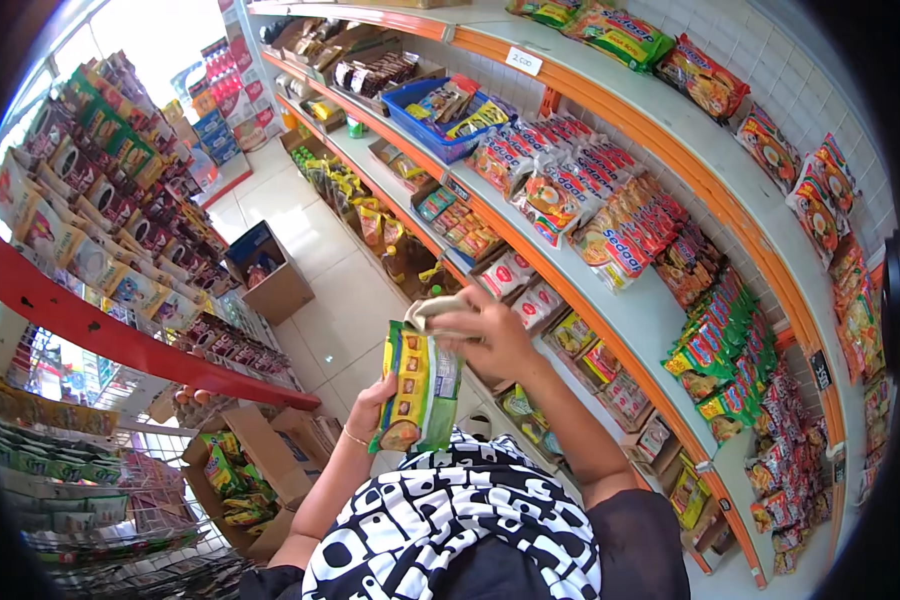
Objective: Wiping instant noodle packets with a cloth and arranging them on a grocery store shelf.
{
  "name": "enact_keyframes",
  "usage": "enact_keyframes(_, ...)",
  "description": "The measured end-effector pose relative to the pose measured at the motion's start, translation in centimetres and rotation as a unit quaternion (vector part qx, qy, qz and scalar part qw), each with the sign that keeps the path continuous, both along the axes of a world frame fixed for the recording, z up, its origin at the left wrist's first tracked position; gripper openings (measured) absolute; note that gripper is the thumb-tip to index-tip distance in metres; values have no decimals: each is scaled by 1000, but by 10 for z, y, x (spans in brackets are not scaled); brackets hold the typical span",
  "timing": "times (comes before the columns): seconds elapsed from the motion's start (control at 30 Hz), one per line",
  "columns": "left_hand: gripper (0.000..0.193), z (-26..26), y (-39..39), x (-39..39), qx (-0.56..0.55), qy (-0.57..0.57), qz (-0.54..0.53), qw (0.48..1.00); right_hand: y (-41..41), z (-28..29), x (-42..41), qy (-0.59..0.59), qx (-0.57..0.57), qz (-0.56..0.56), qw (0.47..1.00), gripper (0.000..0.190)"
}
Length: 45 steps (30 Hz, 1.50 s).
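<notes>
My left hand [372,406] grips a green and yellow instant noodle packet [414,394] by its left edge, in front of my body. The packet's printed side, with a row of small pictures, faces up. In my right hand [499,339] is a light beige cloth [444,306], held over the top end of the packet. The right fingers are slightly blurred, and whether the cloth touches the packet is hard to tell. To the right stands a white and orange shelf unit [630,315] with rows of noodle packets [547,202].
A blue plastic basket [450,150] with sachets sits on the shelf. An open cardboard box [277,289] stands on the tiled floor [345,300]. At left, a wire rack holds hanging sachets [112,210] behind a red bar [157,360]. Below are eggs [193,394] and a box of green packets [232,480].
</notes>
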State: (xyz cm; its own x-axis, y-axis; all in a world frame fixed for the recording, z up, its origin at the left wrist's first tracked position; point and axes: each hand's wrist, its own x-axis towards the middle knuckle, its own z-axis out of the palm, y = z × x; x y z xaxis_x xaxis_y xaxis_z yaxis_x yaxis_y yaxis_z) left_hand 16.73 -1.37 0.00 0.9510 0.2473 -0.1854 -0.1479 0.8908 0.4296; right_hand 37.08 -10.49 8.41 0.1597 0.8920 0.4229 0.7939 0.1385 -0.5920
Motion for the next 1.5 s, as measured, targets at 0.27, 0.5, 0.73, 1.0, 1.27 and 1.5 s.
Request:
enact_keyframes(0.27, 53, -1, -11, 5, -34, -40, 20, 998, -2, -17, -13, 78, 25, -128, 988, 24)
enact_keyframes(0.5, 52, 17, 5, 35, -91, -65, 96, 989, -29, -26, -65, 26, -18, -39, 999, 33)
enact_keyframes(0.73, 47, 13, 29, 42, -79, -88, 233, 965, -81, -42, 0, 78, 13, -144, 986, 27)
enact_keyframes(1.0, 47, 19, 6, 68, -84, -41, 192, 977, -166, -56, 136, -79, -140, -587, 794, 68)
enact_keyframes(1.27, 50, 43, -19, 112, -102, -35, 87, 990, -82, -23, 20, -9, -24, -25, 999, 72)
enact_keyframes(1.5, 44, 64, -35, 121, 266, 149, 164, 938, -75, -50, 33, 435, 130, -29, 891, 42)
